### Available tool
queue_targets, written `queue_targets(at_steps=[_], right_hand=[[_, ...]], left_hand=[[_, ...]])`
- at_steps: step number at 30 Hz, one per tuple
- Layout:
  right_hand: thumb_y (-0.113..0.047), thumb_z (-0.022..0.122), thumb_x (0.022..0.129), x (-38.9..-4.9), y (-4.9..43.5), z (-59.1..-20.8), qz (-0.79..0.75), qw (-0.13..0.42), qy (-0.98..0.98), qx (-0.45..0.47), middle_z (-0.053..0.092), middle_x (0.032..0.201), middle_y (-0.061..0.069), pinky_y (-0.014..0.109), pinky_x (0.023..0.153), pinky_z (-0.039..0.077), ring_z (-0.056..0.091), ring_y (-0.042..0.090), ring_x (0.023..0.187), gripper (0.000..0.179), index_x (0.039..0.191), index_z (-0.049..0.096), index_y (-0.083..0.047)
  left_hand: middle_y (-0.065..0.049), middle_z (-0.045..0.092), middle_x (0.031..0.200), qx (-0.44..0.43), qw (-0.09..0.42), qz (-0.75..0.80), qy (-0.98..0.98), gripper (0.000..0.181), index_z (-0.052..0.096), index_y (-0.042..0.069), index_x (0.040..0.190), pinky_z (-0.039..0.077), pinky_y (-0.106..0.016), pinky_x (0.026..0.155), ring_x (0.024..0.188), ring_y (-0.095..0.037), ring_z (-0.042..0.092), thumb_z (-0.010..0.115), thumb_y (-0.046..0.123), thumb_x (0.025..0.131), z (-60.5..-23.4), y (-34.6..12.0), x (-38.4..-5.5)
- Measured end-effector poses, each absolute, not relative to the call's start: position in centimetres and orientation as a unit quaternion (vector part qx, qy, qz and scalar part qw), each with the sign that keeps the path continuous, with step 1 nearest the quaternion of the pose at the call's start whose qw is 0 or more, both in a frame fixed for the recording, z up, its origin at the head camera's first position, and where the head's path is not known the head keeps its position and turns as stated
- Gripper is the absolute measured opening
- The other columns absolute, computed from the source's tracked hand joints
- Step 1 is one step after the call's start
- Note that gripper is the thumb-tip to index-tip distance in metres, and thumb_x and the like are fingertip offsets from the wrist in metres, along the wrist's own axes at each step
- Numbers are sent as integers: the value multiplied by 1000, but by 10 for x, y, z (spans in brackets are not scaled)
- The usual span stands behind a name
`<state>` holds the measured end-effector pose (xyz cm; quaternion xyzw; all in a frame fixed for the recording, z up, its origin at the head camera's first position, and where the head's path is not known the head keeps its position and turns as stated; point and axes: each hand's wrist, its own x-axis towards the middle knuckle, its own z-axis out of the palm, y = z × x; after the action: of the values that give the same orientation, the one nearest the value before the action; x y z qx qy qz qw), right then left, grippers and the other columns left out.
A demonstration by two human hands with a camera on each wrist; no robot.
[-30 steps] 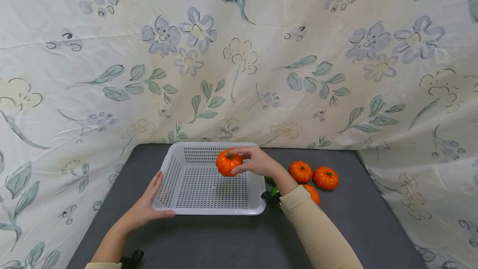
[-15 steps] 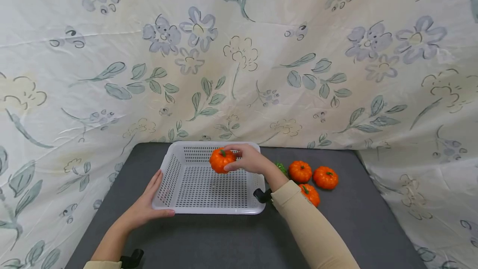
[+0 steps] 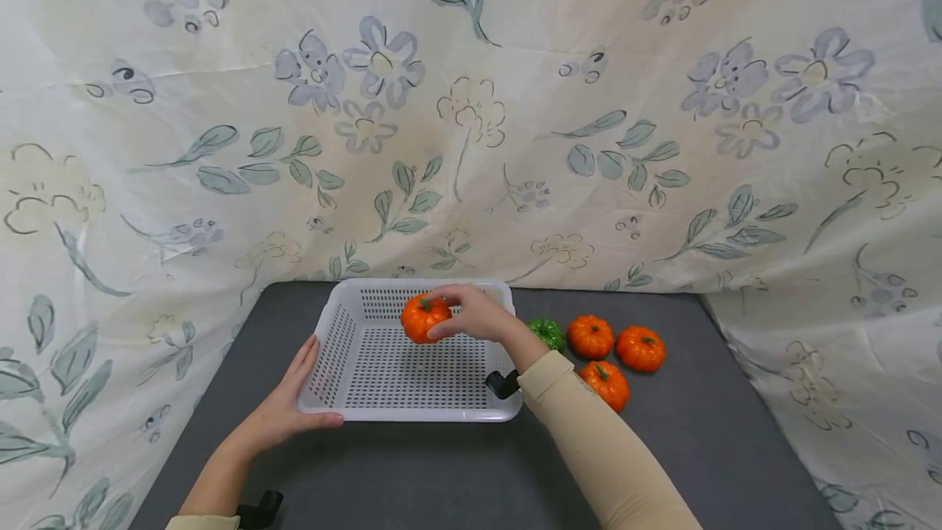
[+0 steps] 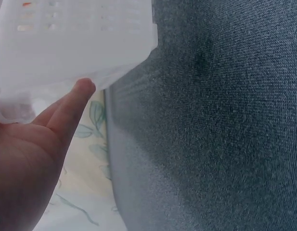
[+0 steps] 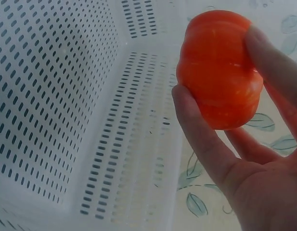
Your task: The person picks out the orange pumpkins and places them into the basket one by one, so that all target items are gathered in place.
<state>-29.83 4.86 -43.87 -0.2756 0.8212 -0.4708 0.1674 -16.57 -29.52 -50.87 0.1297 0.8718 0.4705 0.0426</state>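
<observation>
My right hand (image 3: 474,316) pinches a small orange pumpkin (image 3: 423,319) by its side, thumb against fingers, over the white perforated plastic basket (image 3: 412,415). In the right wrist view the glossy, ribbed pumpkin (image 5: 218,72) is between my thumb and fingers, with the basket's slotted wall (image 5: 124,139) beside it. My left hand (image 3: 275,411) rests against the basket's left side, its fingers straight along the wall and the thumb stretched along the front rim. From the left wrist, the hand (image 4: 37,149) touches the basket's outer wall (image 4: 81,53).
Several more orange pumpkins (image 3: 641,349) sit on the dark grey table (image 3: 412,481) right of the basket. A shiny green pumpkin-like item (image 3: 546,334) stands beside them, partly behind my right wrist. A floral cloth (image 3: 471,186) hangs behind the table and at both sides.
My right hand has carried the pumpkin leftward over the basket, uncovering more of the green item and the nearest pumpkin on the table. My left hand stays at the basket.
</observation>
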Motion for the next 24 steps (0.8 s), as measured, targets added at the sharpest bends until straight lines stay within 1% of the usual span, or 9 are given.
queue_targets(at_steps=[9, 15, 21, 22, 23, 24], right_hand=[[-21, 86, 81, -300, 40, -444, -478, 176, 818, -267, 62, 136, 4, 37, 87, 56, 58, 28, 119, 49, 128, 70, -23], [-21, 85, 82, -302, 30, -446, -465, 171, 829, -260, 60, 138, 3, 39, 91, 54, 56, 29, 123, 47, 126, 71, -23], [-21, 86, 81, -305, 18, -446, -457, 177, 838, -241, 59, 140, 3, 40, 92, 54, 59, 29, 121, 47, 125, 71, -23], [-22, 86, 81, -305, 16, -447, -453, 177, 841, -237, 59, 140, 2, 39, 92, 54, 59, 28, 121, 47, 125, 72, -24], [-22, 86, 81, -305, 14, -449, -453, 179, 841, -235, 59, 140, 2, 40, 93, 54, 59, 28, 121, 46, 125, 72, -25], [-22, 86, 81, -306, 11, -450, -453, 179, 842, -232, 59, 140, 2, 40, 93, 53, 59, 28, 121, 46, 124, 72, -25]], left_hand=[[-13, -14, 169, 134, 44, 474, 869, 131, -3, 9, 162, 10, -76, 107, 149, -51, -4, 90, 18, 71, -510, -296, -165], [-10, -14, 169, 131, 49, 479, 867, 130, -3, 12, 163, 12, -74, 107, 150, -49, -3, 89, 16, 72, -509, -297, -164], [-10, -15, 169, 131, 47, 473, 870, 130, -4, 12, 163, 12, -75, 107, 150, -50, -3, 89, 17, 73, -507, -296, -165], [-10, -15, 169, 129, 48, 472, 871, 129, -3, 13, 163, 12, -73, 109, 150, -49, -2, 89, 18, 73, -507, -296, -164], [-10, -14, 169, 127, 49, 471, 871, 129, -3, 13, 163, 14, -64, 115, 150, -49, -1, 89, 18, 73, -507, -296, -164], [-10, -14, 169, 126, 48, 471, 872, 129, -3, 13, 163, 15, -52, 119, 150, -48, 0, 89, 18, 73, -506, -296, -163]])
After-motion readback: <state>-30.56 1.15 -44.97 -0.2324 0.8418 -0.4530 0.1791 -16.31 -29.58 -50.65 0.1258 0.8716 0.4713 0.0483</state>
